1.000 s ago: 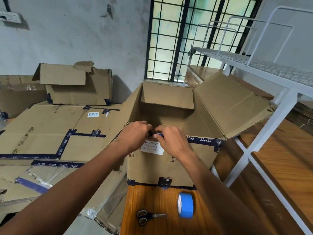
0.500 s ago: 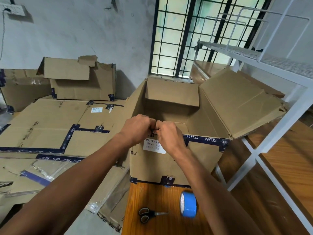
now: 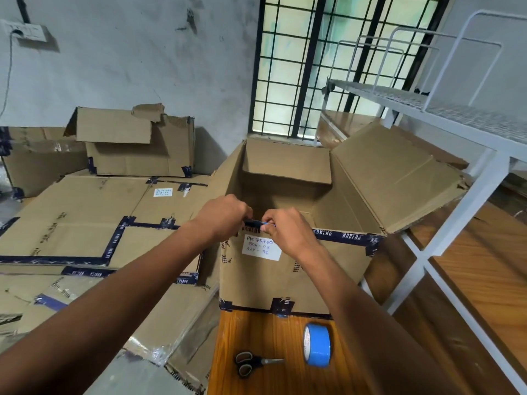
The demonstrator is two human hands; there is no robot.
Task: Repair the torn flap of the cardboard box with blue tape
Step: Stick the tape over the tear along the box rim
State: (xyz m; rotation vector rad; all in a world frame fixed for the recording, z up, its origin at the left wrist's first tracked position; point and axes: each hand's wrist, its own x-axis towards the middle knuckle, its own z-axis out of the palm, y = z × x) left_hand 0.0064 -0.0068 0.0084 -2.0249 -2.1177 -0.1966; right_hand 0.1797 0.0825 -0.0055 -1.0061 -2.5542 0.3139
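An open cardboard box [image 3: 256,283] with a white handwritten label stands on a wooden table [image 3: 273,334], its flaps raised. Both hands meet at the box's near top rim. My left hand [image 3: 222,216] and my right hand [image 3: 288,229] each pinch one end of a short strip of blue tape [image 3: 258,222] lying along that rim. The rim under the hands is hidden. The blue tape roll [image 3: 318,344] stands on edge on the table in front of the box. Black-handled scissors [image 3: 253,363] lie to its left.
Flattened and stacked cardboard boxes [image 3: 85,218] with dark printed tape fill the left side. A white metal rack [image 3: 467,195] stands on the right, close to the box's wide right flap [image 3: 393,178]. A barred window [image 3: 313,67] is behind.
My hands have drawn slightly apart along the rim, so a short stretch of blue tape shows between them. The view has shifted a little.
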